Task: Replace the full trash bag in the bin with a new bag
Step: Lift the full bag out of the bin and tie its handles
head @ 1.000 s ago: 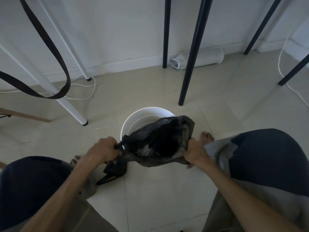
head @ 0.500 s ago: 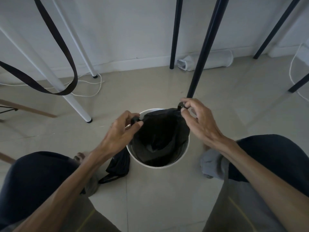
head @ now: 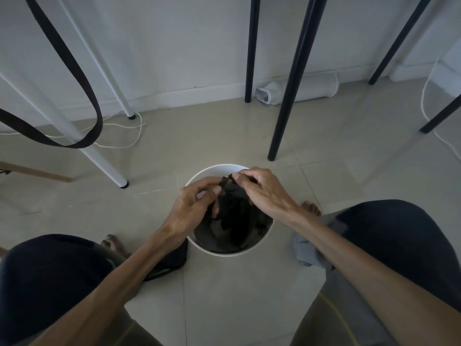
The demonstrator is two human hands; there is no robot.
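White bin (head: 225, 252) stands on the tiled floor (head: 237, 295) at frame centre; bare floor is seen below it and to its upper left. A black bag (head: 232, 221) lies inside the bin. Its top edge is pinched by the left hand (head: 192, 208) and the right hand (head: 264, 191) at the bin's far rim. A dark table leg (head: 291, 91) stands just beyond, upper right; a white leg (head: 99, 156) at left. Another black bag (head: 172, 260) lies beside the bin, lower left.

Both forearms are bare to the bottom edge of the frame, with no sleeves, watch or rings showing on the left hand (head: 192, 208) or right hand (head: 264, 193). The feet are bare. The legs wear what look like olive-grey trousers under a dark navy layer.
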